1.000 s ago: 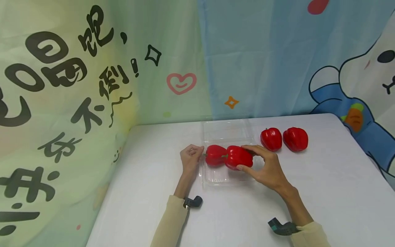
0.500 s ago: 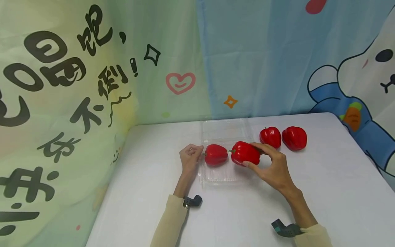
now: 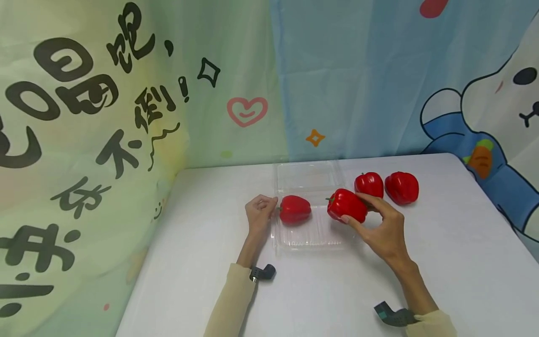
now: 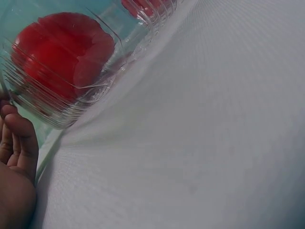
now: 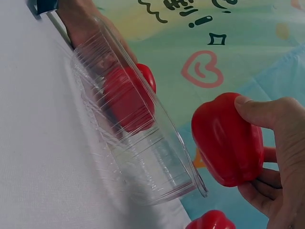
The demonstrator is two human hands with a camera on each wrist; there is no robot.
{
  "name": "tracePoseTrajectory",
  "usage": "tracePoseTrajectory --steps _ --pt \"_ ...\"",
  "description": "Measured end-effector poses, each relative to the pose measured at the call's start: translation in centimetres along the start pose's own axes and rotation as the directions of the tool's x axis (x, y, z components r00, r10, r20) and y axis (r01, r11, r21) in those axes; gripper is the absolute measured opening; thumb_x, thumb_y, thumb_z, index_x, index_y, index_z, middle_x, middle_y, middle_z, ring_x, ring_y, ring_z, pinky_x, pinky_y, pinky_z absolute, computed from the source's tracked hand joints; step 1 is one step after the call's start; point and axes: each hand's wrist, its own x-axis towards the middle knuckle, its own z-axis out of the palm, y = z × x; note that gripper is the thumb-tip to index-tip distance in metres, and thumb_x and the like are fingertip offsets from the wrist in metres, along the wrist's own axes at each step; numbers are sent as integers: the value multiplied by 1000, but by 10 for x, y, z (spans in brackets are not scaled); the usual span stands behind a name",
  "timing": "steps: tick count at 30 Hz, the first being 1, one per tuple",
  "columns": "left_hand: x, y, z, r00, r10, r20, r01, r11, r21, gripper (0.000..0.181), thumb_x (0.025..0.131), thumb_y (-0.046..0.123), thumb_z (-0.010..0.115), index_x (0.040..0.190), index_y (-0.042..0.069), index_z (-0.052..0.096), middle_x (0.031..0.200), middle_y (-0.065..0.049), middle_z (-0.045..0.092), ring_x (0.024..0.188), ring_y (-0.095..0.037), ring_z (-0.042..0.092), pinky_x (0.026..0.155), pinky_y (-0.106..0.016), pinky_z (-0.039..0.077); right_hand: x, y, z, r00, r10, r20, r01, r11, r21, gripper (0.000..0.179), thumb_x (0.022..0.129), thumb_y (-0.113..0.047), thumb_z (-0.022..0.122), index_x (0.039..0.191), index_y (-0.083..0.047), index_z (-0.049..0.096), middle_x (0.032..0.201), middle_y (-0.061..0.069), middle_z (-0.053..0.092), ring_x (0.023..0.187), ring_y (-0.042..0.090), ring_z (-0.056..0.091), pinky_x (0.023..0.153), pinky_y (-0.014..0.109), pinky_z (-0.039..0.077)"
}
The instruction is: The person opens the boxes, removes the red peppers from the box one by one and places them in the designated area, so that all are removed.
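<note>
A clear plastic clamshell box [image 3: 311, 238] lies with its lid folded back on the table. Inside, at the left, sits one red bell pepper [image 3: 295, 210], seen through the box wall in both wrist views. My left hand [image 3: 259, 215] pinches the box's left rim between thumb and fingers. Another red bell pepper [image 5: 228, 139] is in my right hand [image 3: 385, 227], gripped between thumb and fingers. It hangs above the right side of the box, its green stem pointing left, apart from the box wall in the right wrist view.
Behind the right hand, two more red bell peppers [image 3: 369, 184] [image 3: 402, 188] stand side by side on the white table [image 3: 455, 243]. A printed curtain [image 3: 358, 84] hangs along the table's back and left edges.
My right hand has drawn its bell pepper rightward and slightly up, away from the pepper in the box. The left hand stays at the rim.
</note>
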Motion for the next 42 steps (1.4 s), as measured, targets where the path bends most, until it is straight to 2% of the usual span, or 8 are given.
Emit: tracePoseTrajectory --steps 5,10,22,30,37,42 --pt "1 0 0 1000 -2 4 2 1000 4 18 100 14 79 84 9 71 61 5 64 59 -9 55 57 -19 44 -2 2 -1 997 22 -80 -21 1000 13 72 73 -2 97 141 -6 71 132 19 77 102 -10 62 96 4 48" --pt "0 1 0 1000 1 1 -1 1000 16 18 100 15 78 86 7 71 62 3 64 59 -10 55 58 -19 45 -4 2 -3 985 83 -153 -83 997 5 68 77 -6 96 141 -7 72 134 18 77 103 -12 62 98 5 47" --pt "0 1 1 1000 -17 -10 17 1000 10 18 100 14 79 85 7 72 64 1 65 60 -10 55 58 -19 45 -12 8 -5 971 123 -205 -132 991 -27 69 78 -11 97 142 -8 72 136 17 77 100 -7 63 96 6 48" --pt "-1 3 1 1000 -14 -8 14 1000 -2 18 99 15 79 87 3 72 65 -2 67 61 -11 57 59 -19 46 -17 10 -6 950 190 -248 -207 977 -45 67 81 -17 96 142 -11 72 137 13 77 104 -9 62 97 5 46" --pt "-1 2 1 1000 -20 -3 20 1000 4 16 99 14 79 86 7 72 66 -1 68 61 -11 57 58 -19 45 -17 9 -7 940 204 -275 -224 974 -44 66 81 -15 95 143 -12 72 135 17 77 105 -8 60 96 5 45" --pt "-1 2 0 1000 -18 -1 18 1000 16 17 99 15 78 87 6 72 66 1 68 61 -11 57 58 -19 45 -19 11 -8 923 226 -311 -253 966 -49 64 82 -17 95 142 -12 72 134 16 78 105 -12 59 94 3 45"
